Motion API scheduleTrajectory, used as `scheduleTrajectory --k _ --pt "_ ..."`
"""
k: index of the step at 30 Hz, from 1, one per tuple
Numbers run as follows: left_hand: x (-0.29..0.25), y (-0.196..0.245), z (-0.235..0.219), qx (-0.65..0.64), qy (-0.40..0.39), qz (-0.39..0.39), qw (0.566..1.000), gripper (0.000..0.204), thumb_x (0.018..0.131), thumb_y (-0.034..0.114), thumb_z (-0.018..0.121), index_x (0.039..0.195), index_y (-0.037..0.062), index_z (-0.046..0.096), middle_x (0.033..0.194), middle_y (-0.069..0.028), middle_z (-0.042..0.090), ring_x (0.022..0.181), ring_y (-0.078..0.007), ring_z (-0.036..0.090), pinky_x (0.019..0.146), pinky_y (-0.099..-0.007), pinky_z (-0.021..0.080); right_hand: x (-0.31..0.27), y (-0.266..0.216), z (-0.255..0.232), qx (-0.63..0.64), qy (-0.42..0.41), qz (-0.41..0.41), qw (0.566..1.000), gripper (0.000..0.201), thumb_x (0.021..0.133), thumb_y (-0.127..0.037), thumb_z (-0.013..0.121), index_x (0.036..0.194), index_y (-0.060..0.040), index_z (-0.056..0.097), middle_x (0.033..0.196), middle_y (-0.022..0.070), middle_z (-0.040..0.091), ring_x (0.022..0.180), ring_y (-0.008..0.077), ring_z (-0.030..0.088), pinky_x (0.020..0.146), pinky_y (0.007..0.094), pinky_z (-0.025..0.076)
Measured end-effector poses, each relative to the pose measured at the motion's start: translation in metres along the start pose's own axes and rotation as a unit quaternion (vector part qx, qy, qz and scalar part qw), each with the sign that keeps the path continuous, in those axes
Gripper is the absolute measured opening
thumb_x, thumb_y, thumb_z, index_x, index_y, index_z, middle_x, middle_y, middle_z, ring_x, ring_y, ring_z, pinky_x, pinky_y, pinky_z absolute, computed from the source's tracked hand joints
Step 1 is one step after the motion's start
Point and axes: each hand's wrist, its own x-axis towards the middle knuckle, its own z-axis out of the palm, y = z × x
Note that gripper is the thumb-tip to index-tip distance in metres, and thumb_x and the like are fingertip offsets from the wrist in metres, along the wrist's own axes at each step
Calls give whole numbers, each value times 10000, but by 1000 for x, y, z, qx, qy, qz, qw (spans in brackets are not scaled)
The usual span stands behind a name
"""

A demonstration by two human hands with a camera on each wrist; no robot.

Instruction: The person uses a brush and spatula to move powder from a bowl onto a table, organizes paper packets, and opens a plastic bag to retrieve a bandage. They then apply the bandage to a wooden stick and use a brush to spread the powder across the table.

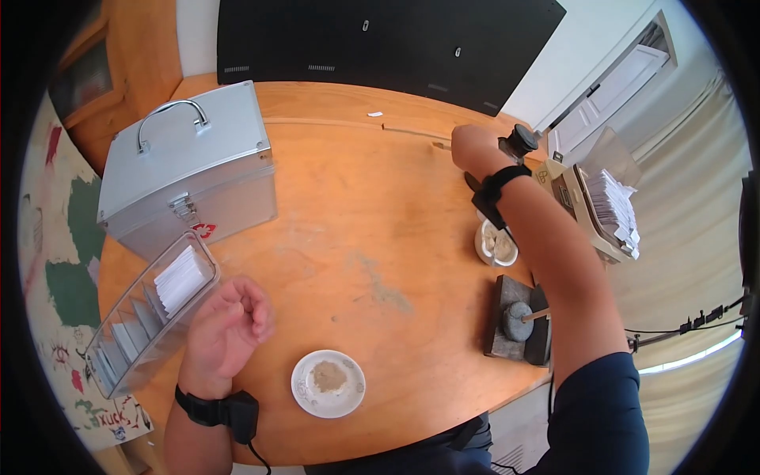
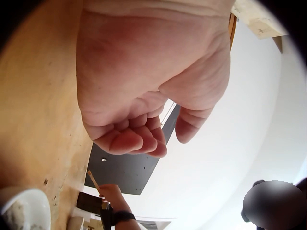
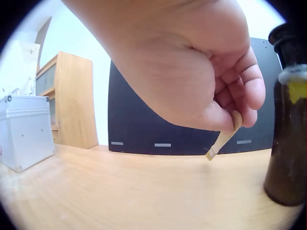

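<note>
At the far right of the table, my right hand (image 1: pixel 473 150) pinches a small, pale wooden-handled brush (image 3: pixel 223 143) between thumb and fingers. Its flat tip points down over the wood. A dark brown glass bottle (image 3: pixel 290 139) stands close beside this hand; its black stopper (image 1: pixel 522 139) shows past the wrist in the head view. My left hand (image 1: pixel 229 326) hovers palm up by the clear slip holder (image 1: pixel 207 265), fingers loosely curled around nothing. Near it, a small white dish (image 1: pixel 302 402) carries beige powder.
Right of centre, a white bowl (image 1: pixel 481 252) with pale contents is partly behind the forearm. Nearer stands a dark stone slab (image 1: pixel 497 340) with a round grey stone (image 1: pixel 518 323). A silver case (image 1: pixel 229 178) occupies the back left; a box of paper slips (image 1: pixel 611 207) is far right.
</note>
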Motion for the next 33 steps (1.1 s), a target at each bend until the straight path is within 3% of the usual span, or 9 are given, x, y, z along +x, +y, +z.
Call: scheduleTrajectory --k 8,14,18,21,23,30,31,32,33 --pt "-2 1 1 3 5 -5 1000 278 876 215 612 1058 22 528 843 -71 561 735 -138 502 643 -272 391 -50 2 -31 -16 -72 -121 990 228 765 -36 558 946 10 690 972 188 684 921 343 666 750 413 546" --pt "-1 -1 -2 3 -8 -12 1000 268 878 211 612 1048 22 528 853 -74 564 740 -141 507 646 -272 394 -18 -13 -10 16 -33 -27 999 236 815 -79 553 990 -8 694 1070 202 666 983 351 650 802 402 536" --pt "0 1 0 3 -5 -9 1000 258 899 222 595 1047 28 512 835 -58 526 724 -140 481 630 -261 391 -15 -16 -12 27 51 -151 987 192 751 -47 533 797 25 705 853 213 685 850 378 670 699 420 542" --pt "0 -2 3 4 -8 -8 1000 256 905 223 588 1049 28 504 823 -51 513 718 -135 467 622 -252 387 -27 -2 -44 23 -10 -109 994 246 719 -60 532 877 28 699 905 247 666 884 405 649 757 429 525" --pt "1 -1 1 1 -10 3 1000 256 899 215 593 1047 26 506 824 -53 529 728 -130 471 625 -249 386 -27 5 -54 80 -38 -20 996 246 734 -73 534 888 27 698 934 240 669 895 411 646 763 427 527" --pt "-1 2 1 10 -6 5 1000 271 894 227 602 1050 26 508 826 -52 531 716 -128 471 627 -247 386 -24 19 -29 43 -52 15 998 246 781 -89 525 917 6 708 971 213 680 930 346 662 783 387 531" --pt "-2 1 1 6 -5 5 1000 272 896 227 598 1056 27 506 825 -52 529 715 -129 472 626 -248 387 -13 22 -15 42 4 1 999 170 736 -50 547 655 30 673 607 123 657 553 249 669 464 352 500" --pt "-2 -1 2 1 -4 0 1000 273 898 228 595 1061 28 504 824 -52 527 714 -130 473 625 -248 388 -8 23 -20 40 2 2 999 170 736 -50 547 655 30 673 607 123 657 553 249 669 464 352 500" --pt "0 -2 1 -5 -7 -10 1000 273 898 228 595 1061 28 504 824 -52 527 714 -130 473 625 -248 388 -6 25 -25 43 -18 -69 996 160 733 -57 557 656 19 675 612 119 659 549 234 667 463 348 497"
